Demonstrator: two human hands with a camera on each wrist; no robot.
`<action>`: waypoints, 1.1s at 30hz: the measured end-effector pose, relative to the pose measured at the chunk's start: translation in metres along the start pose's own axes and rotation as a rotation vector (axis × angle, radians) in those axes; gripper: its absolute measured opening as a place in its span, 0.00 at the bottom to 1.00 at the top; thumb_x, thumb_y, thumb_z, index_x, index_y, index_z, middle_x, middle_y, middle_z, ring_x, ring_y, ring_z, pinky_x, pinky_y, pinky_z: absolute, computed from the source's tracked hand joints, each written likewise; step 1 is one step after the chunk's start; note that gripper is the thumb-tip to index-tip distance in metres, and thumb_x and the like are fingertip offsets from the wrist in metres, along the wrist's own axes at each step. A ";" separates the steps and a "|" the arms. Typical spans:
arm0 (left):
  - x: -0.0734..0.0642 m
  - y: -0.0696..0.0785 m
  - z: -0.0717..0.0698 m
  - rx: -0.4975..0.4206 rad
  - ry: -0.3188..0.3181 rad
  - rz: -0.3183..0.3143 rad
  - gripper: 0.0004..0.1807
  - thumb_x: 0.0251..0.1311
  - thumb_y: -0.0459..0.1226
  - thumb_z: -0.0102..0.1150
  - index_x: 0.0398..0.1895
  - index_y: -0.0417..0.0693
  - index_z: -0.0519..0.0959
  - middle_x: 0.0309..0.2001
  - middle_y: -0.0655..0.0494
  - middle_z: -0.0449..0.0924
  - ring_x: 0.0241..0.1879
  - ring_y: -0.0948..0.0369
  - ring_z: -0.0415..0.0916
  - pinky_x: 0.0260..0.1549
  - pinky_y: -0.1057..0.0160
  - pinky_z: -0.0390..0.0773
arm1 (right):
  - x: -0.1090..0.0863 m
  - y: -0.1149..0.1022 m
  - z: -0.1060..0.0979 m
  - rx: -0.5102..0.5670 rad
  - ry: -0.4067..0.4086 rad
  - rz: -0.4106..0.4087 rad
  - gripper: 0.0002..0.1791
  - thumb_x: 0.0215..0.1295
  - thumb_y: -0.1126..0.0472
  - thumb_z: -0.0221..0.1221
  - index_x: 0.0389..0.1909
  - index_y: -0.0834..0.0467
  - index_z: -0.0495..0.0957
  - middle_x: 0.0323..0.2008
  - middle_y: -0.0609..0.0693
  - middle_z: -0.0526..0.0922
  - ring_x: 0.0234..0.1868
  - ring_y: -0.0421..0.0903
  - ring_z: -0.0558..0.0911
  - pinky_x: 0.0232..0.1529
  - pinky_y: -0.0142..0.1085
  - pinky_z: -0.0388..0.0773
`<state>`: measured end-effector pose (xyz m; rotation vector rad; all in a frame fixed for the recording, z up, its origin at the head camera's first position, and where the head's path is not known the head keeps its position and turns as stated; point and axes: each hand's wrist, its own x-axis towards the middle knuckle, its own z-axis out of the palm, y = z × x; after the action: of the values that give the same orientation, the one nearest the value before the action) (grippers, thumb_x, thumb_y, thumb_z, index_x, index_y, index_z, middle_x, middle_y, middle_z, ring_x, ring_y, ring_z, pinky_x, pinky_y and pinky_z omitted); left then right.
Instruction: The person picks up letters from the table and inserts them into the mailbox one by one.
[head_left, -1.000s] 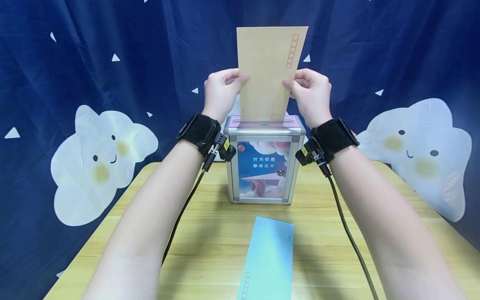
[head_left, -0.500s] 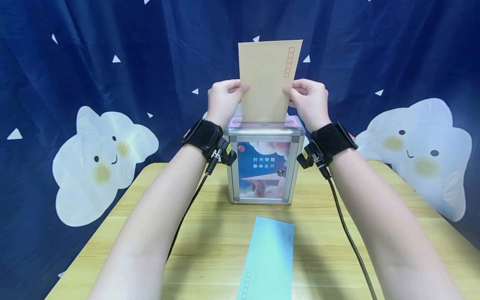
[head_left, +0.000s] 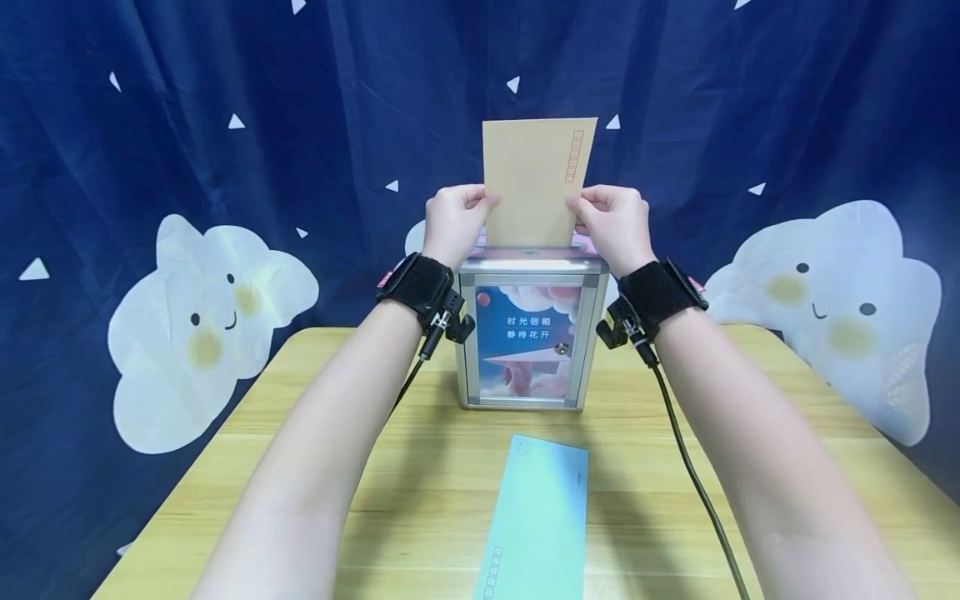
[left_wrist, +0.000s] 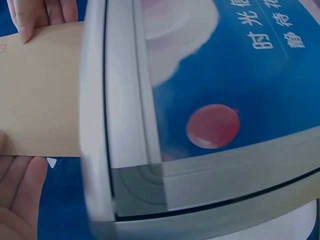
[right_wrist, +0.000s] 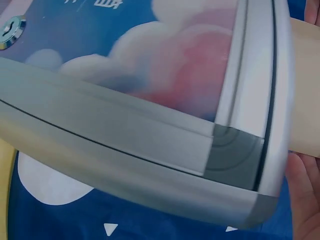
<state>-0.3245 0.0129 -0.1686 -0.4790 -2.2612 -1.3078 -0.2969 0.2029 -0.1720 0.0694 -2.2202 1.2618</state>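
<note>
A tan envelope [head_left: 531, 179] stands upright above the metal-framed mailbox [head_left: 528, 342], its lower part down in the slot on top and hidden. At its left edge, my left hand [head_left: 456, 218] pinches it between thumb and fingers. My right hand [head_left: 617, 221] pinches the opposite edge at about the same height. Both hands are just over the box's top. The left wrist view shows the envelope [left_wrist: 42, 92] passing behind the box's rim, with fingers at both edges. In the right wrist view the box's frame [right_wrist: 240, 155] covers most of the envelope [right_wrist: 306, 90].
A light blue envelope [head_left: 536, 517] lies flat on the wooden table [head_left: 420, 500] in front of the box. A dark blue curtain [head_left: 360, 100] with cloud prints hangs behind. Cables run from both wrist cameras along the forearms.
Both hands have moved down together with the tan envelope, so more of it is inside the box slot and less shows above. The blue envelope and the box stay in place.
</note>
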 end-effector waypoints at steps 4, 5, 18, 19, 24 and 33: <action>0.000 -0.003 0.003 0.033 -0.009 0.012 0.13 0.59 0.43 0.58 0.44 0.49 0.83 0.43 0.55 0.83 0.49 0.66 0.75 0.49 0.68 0.71 | -0.001 0.003 0.001 -0.037 -0.007 0.012 0.16 0.63 0.55 0.57 0.44 0.63 0.81 0.41 0.57 0.84 0.37 0.44 0.83 0.42 0.35 0.79; 0.000 -0.004 0.003 0.039 -0.011 0.011 0.13 0.59 0.43 0.58 0.45 0.49 0.83 0.43 0.55 0.83 0.49 0.66 0.75 0.49 0.68 0.71 | -0.001 0.004 0.001 -0.043 -0.007 0.010 0.16 0.63 0.55 0.57 0.44 0.63 0.81 0.41 0.57 0.84 0.37 0.45 0.84 0.42 0.35 0.79; -0.006 -0.014 0.007 0.032 -0.058 -0.006 0.14 0.62 0.44 0.55 0.44 0.47 0.83 0.41 0.54 0.84 0.41 0.64 0.78 0.42 0.65 0.74 | -0.006 0.014 0.005 -0.091 -0.017 -0.025 0.14 0.63 0.57 0.57 0.41 0.62 0.82 0.35 0.56 0.85 0.31 0.48 0.81 0.28 0.26 0.73; -0.006 -0.015 0.008 0.031 -0.060 -0.005 0.14 0.62 0.43 0.55 0.44 0.47 0.83 0.41 0.54 0.84 0.40 0.63 0.78 0.41 0.64 0.75 | -0.006 0.014 0.005 -0.098 -0.018 -0.034 0.14 0.63 0.57 0.57 0.41 0.63 0.82 0.35 0.56 0.85 0.31 0.47 0.81 0.27 0.26 0.72; -0.006 -0.018 0.009 0.019 -0.069 -0.003 0.13 0.62 0.42 0.55 0.43 0.46 0.83 0.41 0.53 0.84 0.42 0.63 0.78 0.43 0.64 0.74 | -0.007 0.013 0.003 -0.134 -0.015 -0.073 0.14 0.62 0.58 0.57 0.41 0.63 0.82 0.37 0.56 0.85 0.36 0.45 0.82 0.37 0.33 0.76; -0.006 -0.024 0.012 0.022 -0.074 0.028 0.12 0.61 0.41 0.56 0.42 0.45 0.83 0.41 0.52 0.84 0.43 0.62 0.77 0.42 0.63 0.74 | -0.004 -0.010 -0.009 -0.085 0.146 -0.177 0.18 0.63 0.54 0.57 0.52 0.56 0.78 0.45 0.53 0.83 0.47 0.40 0.79 0.52 0.34 0.73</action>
<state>-0.3350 0.0111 -0.1940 -0.5577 -2.3180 -1.2688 -0.2864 0.2043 -0.1629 0.1335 -2.0894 1.0424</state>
